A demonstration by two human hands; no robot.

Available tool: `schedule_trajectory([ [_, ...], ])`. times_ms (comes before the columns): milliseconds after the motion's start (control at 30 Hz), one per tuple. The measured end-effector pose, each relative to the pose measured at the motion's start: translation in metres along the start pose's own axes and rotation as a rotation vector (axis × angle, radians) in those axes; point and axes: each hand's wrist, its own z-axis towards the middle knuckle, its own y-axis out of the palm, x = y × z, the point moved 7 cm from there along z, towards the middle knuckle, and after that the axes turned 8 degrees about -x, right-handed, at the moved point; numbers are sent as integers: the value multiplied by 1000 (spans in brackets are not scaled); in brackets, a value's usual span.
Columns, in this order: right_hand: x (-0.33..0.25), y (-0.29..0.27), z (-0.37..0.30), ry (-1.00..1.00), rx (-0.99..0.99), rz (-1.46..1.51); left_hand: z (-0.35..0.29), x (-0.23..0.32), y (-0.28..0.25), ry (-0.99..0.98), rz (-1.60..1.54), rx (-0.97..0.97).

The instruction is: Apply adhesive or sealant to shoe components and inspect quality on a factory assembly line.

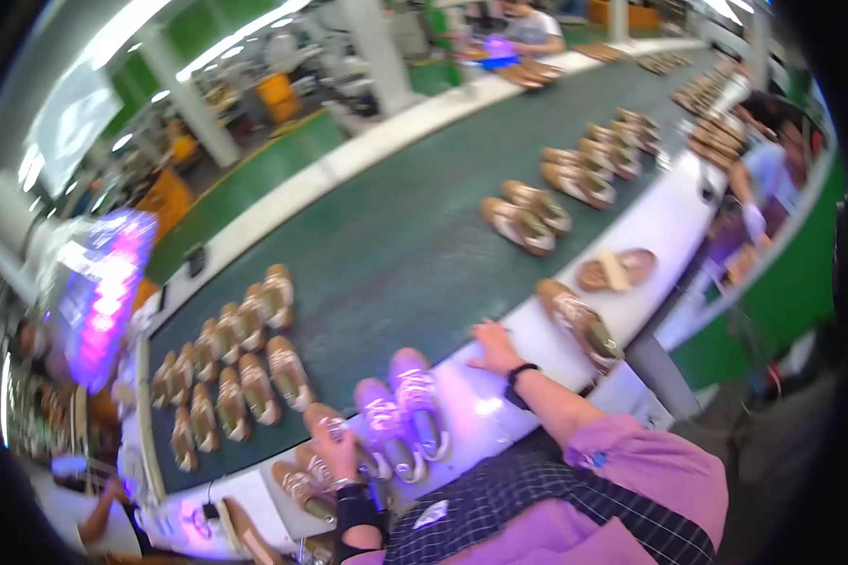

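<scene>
My left hand [334, 446], blurred, reaches over the near white ledge between tan lace-up shoes. Beside it lie a tan shoe [299, 483] on the left and a pair of sneakers [383, 422] on the right, lit purple. Whether its fingers grip a shoe is hidden by blur. My right hand [496, 348] rests at the ledge's belt-side edge with fingers apart and nothing in them. To its right stands a single tan sneaker [575, 320]. Past that, a brown shoe sole [634, 269] carries a pale block-like piece [613, 270].
A dark green conveyor belt [377, 254] runs away to the upper right. Rows of tan shoes [237, 330] stand on its left end, more pairs [525, 218] farther along. A co-worker [777, 179] sits at right; another person [535, 30] works across the belt. A purple-lit lamp [106, 297] hangs at left.
</scene>
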Motion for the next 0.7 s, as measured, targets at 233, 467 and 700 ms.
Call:
schedule_trajectory([
  [233, 6, -9, -11, 90, -143, 160, -14, -10, 10, -123, 127, -97],
  [467, 20, -1, 9, 33, -206, 168, -11, 44, 16, -18, 646, -122],
  [700, 50, -50, 39, 178, -338, 494, -6, 185, 49, 5, -102, -212],
])
